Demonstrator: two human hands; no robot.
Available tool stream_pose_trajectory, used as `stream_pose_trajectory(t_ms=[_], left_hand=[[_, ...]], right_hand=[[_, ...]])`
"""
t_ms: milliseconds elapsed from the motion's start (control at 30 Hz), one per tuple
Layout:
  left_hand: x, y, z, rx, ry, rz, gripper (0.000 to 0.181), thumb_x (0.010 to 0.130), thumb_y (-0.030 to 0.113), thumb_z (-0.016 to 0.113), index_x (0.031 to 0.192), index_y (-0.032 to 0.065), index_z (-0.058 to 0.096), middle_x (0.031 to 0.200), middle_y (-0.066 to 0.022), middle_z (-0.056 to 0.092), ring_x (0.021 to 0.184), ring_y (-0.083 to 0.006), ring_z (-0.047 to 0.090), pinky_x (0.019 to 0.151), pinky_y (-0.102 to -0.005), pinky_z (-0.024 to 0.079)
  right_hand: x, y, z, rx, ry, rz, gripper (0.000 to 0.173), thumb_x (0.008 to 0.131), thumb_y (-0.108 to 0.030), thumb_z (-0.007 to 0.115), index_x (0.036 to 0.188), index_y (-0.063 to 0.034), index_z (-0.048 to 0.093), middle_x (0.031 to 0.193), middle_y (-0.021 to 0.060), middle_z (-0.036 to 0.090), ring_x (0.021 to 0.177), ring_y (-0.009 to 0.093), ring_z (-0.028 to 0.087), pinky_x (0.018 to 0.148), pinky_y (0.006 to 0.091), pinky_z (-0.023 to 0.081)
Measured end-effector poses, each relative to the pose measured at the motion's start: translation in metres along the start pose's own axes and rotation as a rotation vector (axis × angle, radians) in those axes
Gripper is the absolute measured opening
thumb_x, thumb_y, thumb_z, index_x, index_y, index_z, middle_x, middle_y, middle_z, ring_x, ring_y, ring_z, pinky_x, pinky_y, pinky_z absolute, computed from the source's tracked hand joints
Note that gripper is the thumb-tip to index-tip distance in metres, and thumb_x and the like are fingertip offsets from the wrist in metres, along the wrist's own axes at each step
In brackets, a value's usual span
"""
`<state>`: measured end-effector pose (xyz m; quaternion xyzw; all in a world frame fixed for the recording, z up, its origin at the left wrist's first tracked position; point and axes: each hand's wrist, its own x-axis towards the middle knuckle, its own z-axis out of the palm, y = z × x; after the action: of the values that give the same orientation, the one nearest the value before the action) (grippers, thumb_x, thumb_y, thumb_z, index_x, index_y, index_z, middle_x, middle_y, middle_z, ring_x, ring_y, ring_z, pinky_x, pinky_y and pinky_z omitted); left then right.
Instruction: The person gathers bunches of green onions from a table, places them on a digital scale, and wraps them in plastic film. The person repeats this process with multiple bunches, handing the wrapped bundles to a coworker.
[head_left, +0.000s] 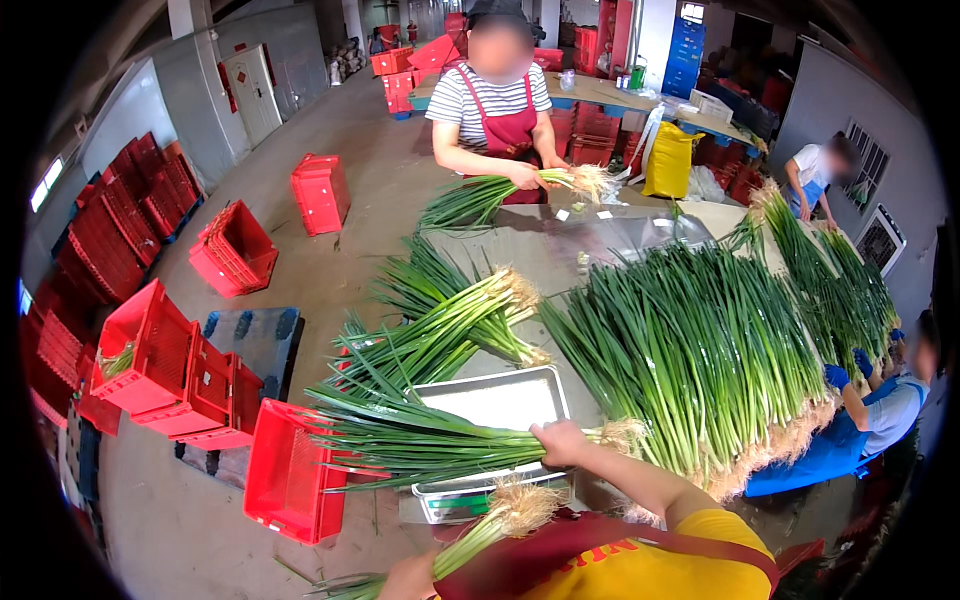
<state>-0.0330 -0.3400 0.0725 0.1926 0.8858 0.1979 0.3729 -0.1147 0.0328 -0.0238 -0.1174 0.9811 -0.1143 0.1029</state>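
Note:
My right hand (562, 442) is closed around the white stems of a bundle of green onions (450, 446), whose leaves stretch left across a metal-rimmed scale tray (491, 397). Low in the view, my left hand (411, 577) grips a smaller bunch of green onions (480, 532), roots up and to the right. Crossed bundles of green onions (465, 307) lie on the table beyond the tray. A wide row of green onions (690, 345), roots towards me, covers the table's right part.
Across the table a co-worker (495, 112) holds a bundle. Two more people (885, 412) (817, 176) work at the right. An open red crate (292, 472) stands left of the tray, near stacked red crates (187, 382) and a pallet (259, 345). A yellow sack (670, 161) stands behind the table.

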Motion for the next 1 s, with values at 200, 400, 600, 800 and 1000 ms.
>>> stream_pose_trajectory(t_ms=[200,400,600,800,1000], left_hand=[[-0.002,0.002,0.0,-0.005,0.006,0.01,0.043,0.078,0.041,0.055,0.106,0.0088,0.051,0.088,-0.0242,0.061,0.085,-0.0423,0.058,0.072,-0.0492,0.045],[0.0,-0.001,0.003,0.026,0.015,0.006,0.054,0.07,0.04,0.064,0.113,0.012,0.049,0.084,-0.0224,0.062,0.082,-0.0414,0.059,0.07,-0.0497,0.046],[0.008,-0.01,0.012,0.031,0.044,0.019,0.047,0.07,0.033,0.065,0.109,0.0113,0.05,0.082,-0.0215,0.062,0.079,-0.0409,0.06,0.067,-0.0492,0.047],[0.007,-0.011,0.013,0.051,0.062,0.047,0.043,0.07,0.029,0.064,0.107,0.0108,0.051,0.078,-0.0211,0.062,0.077,-0.0406,0.06,0.066,-0.0493,0.047],[0.004,-0.006,0.01,0.024,0.077,0.04,0.04,0.07,0.025,0.063,0.106,0.0102,0.051,0.078,-0.0212,0.062,0.077,-0.0406,0.06,0.066,-0.0492,0.047]], right_hand=[[-0.002,-0.006,-0.006,-0.012,-0.036,0.031,0.038,0.063,-0.014,0.06,0.098,-0.0056,0.048,0.079,0.0155,0.061,0.078,0.033,0.061,0.071,0.0427,0.047],[0.0,-0.007,-0.007,-0.005,-0.045,0.034,0.038,0.063,-0.015,0.061,0.097,-0.0054,0.048,0.081,0.015,0.061,0.078,0.032,0.061,0.071,0.0416,0.047],[-0.002,-0.008,-0.008,0.004,0.004,0.051,0.037,0.062,-0.015,0.061,0.095,-0.0057,0.049,0.08,0.0142,0.06,0.076,0.032,0.061,0.069,0.041,0.048],[-0.003,-0.011,-0.009,-0.011,0.048,0.048,0.036,0.06,-0.013,0.062,0.092,-0.0055,0.049,0.075,0.0146,0.059,0.07,0.032,0.06,0.067,0.0413,0.048],[-0.004,-0.011,-0.001,-0.024,0.101,0.015,0.035,0.059,-0.012,0.062,0.091,-0.0054,0.048,0.076,0.015,0.059,0.07,0.033,0.06,0.068,0.0414,0.047]])
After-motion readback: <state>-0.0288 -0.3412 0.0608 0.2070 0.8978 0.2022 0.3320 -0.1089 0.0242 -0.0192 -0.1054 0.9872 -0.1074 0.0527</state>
